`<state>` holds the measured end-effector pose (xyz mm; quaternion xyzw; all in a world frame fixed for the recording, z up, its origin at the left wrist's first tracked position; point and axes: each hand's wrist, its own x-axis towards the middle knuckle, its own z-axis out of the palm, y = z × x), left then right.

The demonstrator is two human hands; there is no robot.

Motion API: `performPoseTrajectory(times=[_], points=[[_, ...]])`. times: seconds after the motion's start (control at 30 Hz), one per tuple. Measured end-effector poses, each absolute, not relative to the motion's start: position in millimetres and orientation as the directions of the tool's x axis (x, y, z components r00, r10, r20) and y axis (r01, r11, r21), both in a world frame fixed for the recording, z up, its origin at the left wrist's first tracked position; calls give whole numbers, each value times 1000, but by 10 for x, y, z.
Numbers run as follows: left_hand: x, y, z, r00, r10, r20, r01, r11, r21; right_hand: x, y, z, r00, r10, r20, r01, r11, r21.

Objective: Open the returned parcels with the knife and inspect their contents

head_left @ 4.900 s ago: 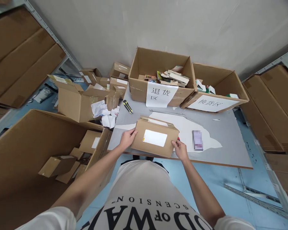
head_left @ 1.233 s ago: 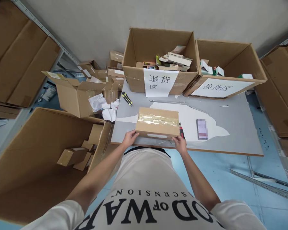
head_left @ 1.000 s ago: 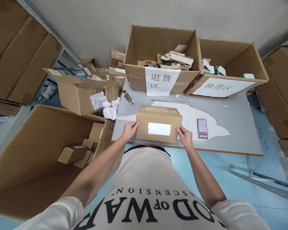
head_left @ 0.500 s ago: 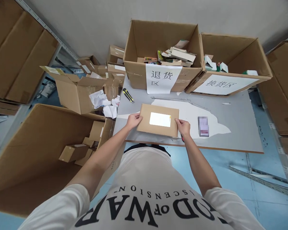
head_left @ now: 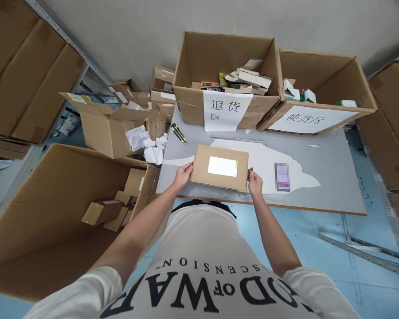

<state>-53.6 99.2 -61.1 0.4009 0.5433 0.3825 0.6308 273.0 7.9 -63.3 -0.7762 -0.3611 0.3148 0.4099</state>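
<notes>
1. Grey tabletop (head_left: 326, 177) with a worn white patch fills the middle of the view, shelving with flat cardboard to either side and a pale wall beyond.
2. Near its front edge lies a small cardboard parcel (head_left: 219, 167), label face up, flat on the table.
3. Left hand (head_left: 182, 173) grips the parcel's left end, fingers curled against the side and thumb toward the top edge; right hand (head_left: 255, 184) holds the right near corner, fingers pressed together along the side.
4. Judged from this, the step in hand is checking the parcel, steadied between both hands with its label turned to the eye; the next move would call for a firm two-sided hold or a cutter for the tape.
5. A yellow-and-black utility knife (head_left: 178, 133) lies on the far left of the table, well apart from the parcel; a blurred phone-like item (head_left: 282, 177) sits to the right.
6. The parcel looks plain brown, shut, square-cornered and undented, with a white shipping label (head_left: 222, 166) centred on top.
7. Two open cartons with paper signs, the left one (head_left: 189, 104) holding books, the right one (head_left: 359, 84), stand at the far edge.
</notes>
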Motion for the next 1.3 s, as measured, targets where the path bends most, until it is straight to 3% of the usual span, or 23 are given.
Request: performPoseTrajectory(times=[0.1,0.23,0.43,0.67,0.93,1.1,1.3], points=[[-672,786,-758,112,912,-394,-29,399,916,2659,-248,-790,519,824,-226,206,-377,-903],[-732,529,-861,195,911,-363,88,353,932,2525,-542,-928,377,883,-279,258,-389,-885],[-622,471,-875,180,918,-354,146,331,932,2396,-517,-925,390,873,-291,198,-389,-900],[-682,592,-659,180,946,-270,304,208,930,2485,-430,-639,361,893,-268,401,-408,-820],[-646,898,-74,142,987,-80,564,-14,826,2619,-65,-1,393,913,-110,577,-338,-744],[-549,1110,65,75,995,-63,570,9,821,2708,250,210,427,902,-61,654,-354,-669],[-479,1280,57,56,986,-156,616,89,783,2716,435,213,412,900,-141,648,-398,-649]])
